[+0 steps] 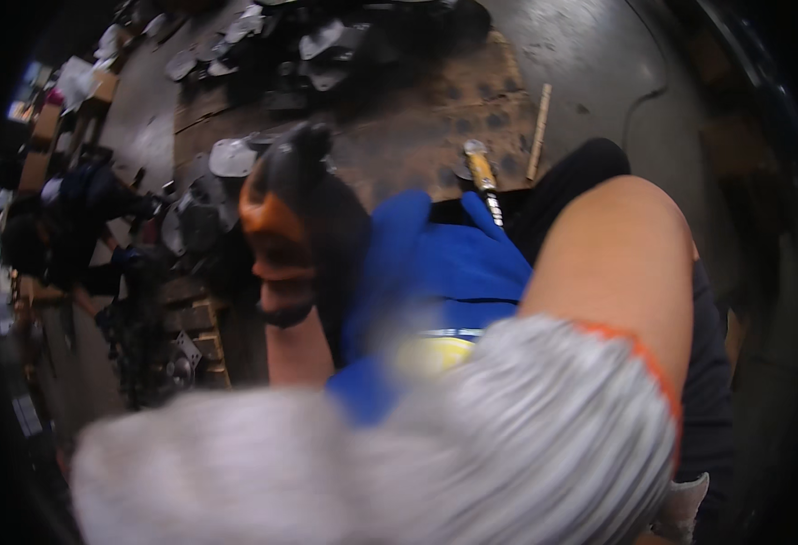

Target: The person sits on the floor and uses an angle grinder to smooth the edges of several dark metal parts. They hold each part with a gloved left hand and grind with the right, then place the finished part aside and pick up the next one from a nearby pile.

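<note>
My left hand, in an orange glove with black fingers, is raised over the near left part of the wooden work surface. Its fingers look curled together; whether something sits inside them is hidden. Across the lower view, very close up, comes my right hand in a white knit glove with an orange-edged cuff. Motion smears it, so its fingers do not show. Between my arms hangs a blue apron. Just past the apron lies a yellow hand tool with a silver fitting.
Grey metal parts lie along the far side of the blackened boards, and more metal parts stand at the left. A thin wooden stick rests at the right edge. Farther left, another person bends over dark parts near a pallet.
</note>
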`<state>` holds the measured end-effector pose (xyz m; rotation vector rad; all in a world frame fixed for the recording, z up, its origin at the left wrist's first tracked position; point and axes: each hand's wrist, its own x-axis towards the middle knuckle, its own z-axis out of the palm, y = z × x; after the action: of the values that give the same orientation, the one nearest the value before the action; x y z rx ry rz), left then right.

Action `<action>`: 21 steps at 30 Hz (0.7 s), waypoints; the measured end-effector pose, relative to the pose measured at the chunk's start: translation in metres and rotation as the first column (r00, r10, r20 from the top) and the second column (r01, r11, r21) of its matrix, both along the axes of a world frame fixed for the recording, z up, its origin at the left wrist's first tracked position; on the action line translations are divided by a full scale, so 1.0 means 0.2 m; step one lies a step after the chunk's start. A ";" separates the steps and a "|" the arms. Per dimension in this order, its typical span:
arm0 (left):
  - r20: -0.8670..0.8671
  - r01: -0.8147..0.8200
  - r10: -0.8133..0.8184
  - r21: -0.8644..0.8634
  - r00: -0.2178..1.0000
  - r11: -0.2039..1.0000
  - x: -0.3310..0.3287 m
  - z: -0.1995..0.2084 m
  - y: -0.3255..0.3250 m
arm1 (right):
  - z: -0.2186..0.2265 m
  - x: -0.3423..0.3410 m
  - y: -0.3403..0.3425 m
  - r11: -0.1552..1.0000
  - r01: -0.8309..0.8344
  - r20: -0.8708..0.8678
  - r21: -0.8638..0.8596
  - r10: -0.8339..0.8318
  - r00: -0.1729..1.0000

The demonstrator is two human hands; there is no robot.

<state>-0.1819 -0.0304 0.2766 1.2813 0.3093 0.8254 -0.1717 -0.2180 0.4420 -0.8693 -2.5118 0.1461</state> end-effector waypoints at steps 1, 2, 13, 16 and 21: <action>0.013 0.030 -0.029 -0.016 0.999 0.999 0.05 -0.04 -0.02 | -0.02 0.00 0.00 1.000 0.030 -0.001 -0.009 -0.030 1.000; 0.004 0.049 -0.049 -0.012 0.999 0.999 0.08 -0.04 -0.03 | -0.04 0.01 0.00 0.998 0.055 -0.016 -0.011 -0.055 0.998; -0.019 0.076 -0.076 0.010 0.997 0.997 0.01 -0.04 0.09 | -0.08 0.10 0.11 0.991 0.125 -0.090 0.047 -0.121 0.989; -0.022 0.086 -0.085 0.009 0.996 0.996 0.00 -0.02 0.10 | -0.07 0.13 0.10 0.990 0.126 -0.098 0.070 -0.119 0.988; -0.114 0.030 -0.033 -0.026 0.993 0.999 0.11 0.00 0.07 | -0.10 0.19 0.04 0.978 0.206 -0.127 0.040 -0.200 0.972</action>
<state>-0.1603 -0.0166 0.2766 1.3099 0.3884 0.7208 -0.1331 -0.2110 0.4223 -1.0557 -2.2870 0.0628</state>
